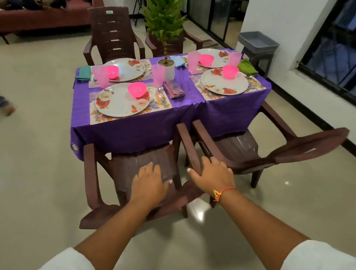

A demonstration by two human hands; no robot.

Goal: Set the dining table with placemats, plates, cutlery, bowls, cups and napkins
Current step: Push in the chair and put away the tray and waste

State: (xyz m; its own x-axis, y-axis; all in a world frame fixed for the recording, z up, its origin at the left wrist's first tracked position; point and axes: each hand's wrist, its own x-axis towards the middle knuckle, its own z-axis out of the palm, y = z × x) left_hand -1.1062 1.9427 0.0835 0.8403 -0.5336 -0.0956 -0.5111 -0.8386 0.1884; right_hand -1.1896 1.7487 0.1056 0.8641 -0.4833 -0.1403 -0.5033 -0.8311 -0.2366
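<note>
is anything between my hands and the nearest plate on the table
Yes: the brown chair. The left hand and right hand are both on it, and its seat stands against the table, between them and the nearest plate.

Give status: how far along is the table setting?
Done: four placemats, each with a plate and pink bowl; four pink cups; four napkins. Cutlery is only partly visible, e.g. a spoon. In hand: right hand grips the near chair by its armrest, left hand rests on its slats. Left: likely only positioning that chair.
</note>
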